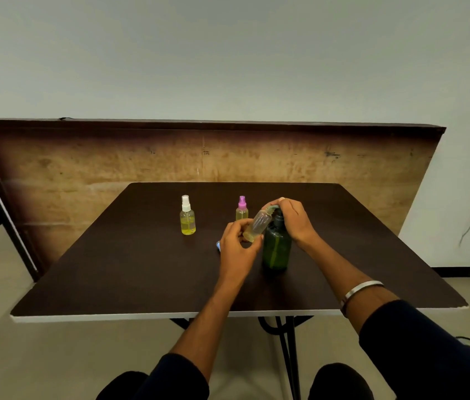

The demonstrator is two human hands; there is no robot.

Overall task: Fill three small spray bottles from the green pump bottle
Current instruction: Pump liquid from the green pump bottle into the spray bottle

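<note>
The green pump bottle (276, 249) stands upright near the middle of the dark table (129, 272). My right hand (295, 219) rests on top of its pump head, fingers curled over the nozzle. My left hand (238, 245) holds a small clear spray bottle (257, 225) without its cap, tilted with its mouth up against the nozzle. A little yellowish liquid lies at its lower end. A blue cap (218, 245) peeks out on the table behind my left hand. Two capped spray bottles with yellow liquid stand further back: a white-capped one (187, 216) and a pink-capped one (241, 209).
A wooden board (83, 166) leans against the wall behind the table. The table's white front edge (141, 315) is near my knees. A metal bangle (360, 290) is on my right wrist. Cables lie on the floor at the right.
</note>
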